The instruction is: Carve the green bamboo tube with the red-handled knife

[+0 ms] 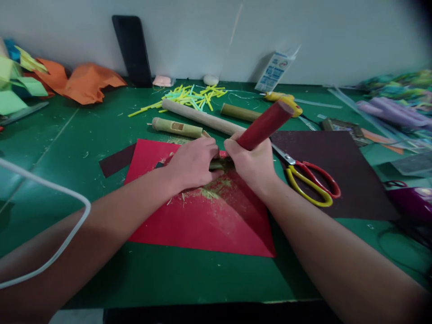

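Observation:
My right hand point(254, 164) is closed around a tool with a thick red handle point(265, 126), which slants up to the right. The tool's working end is hidden by my fingers. My left hand point(194, 162) presses down on a short bamboo piece point(216, 166), mostly covered by the fingers. Both hands meet over a red sheet point(202, 229) strewn with pale shavings point(209, 193). Just behind my left hand lies a bamboo tube point(177, 128) with a rectangular notch cut in it.
Scissors point(310, 182) lie on a dark sheet point(357, 180) at right. Behind are a wooden rod point(202, 117), another bamboo tube point(239, 112), yellow-green straw pieces point(189, 96) and a yellow-handled tool point(283, 99). A black phone point(131, 51) leans on the wall. A white cable point(81, 198) crosses at left.

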Motion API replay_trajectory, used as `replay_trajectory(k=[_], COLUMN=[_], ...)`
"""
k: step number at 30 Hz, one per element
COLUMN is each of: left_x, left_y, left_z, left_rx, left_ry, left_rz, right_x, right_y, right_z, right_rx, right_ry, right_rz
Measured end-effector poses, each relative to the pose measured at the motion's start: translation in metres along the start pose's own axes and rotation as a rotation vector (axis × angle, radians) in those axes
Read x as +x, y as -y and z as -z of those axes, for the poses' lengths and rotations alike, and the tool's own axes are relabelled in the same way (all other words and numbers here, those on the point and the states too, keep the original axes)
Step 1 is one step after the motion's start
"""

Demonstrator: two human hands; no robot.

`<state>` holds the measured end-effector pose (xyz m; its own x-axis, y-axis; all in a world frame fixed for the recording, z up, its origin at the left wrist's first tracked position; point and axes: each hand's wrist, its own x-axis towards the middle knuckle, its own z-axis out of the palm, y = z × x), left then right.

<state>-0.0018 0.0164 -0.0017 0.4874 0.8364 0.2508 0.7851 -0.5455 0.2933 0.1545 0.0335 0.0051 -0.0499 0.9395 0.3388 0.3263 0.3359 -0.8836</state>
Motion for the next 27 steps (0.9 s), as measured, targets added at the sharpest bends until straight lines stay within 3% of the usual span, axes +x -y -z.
replay_trajectory(k=[6,10,16,27], left_x=[0.0005,0.0001,-0.0004,-0.0015], left_y=[0.0034,0.0055,0.0046,0.0025], left_z=[-0.001,-0.0016,-0.0021,-0.0015], left_rx=[-0.065,-0.089,-0.036,-0.022], left_ry=[-0.022,-0.043,-0.033,-0.025], left_rz=[0.023,0.011,-0.013,-0.012], right_x=[-0.0007,-0.0024,-0.0015,0.0009], right_y=[0.0014,0.0033,0.0032,0.0096], right_z=[0.0001,0.0037,0.0019,-0.002], right_rx=[0.025,0.041,0.086,0.04], right_ry=[0.018,0.117,-0.019,-0.008], right_rz=[0.009,-0.059,-0.06,-0.152])
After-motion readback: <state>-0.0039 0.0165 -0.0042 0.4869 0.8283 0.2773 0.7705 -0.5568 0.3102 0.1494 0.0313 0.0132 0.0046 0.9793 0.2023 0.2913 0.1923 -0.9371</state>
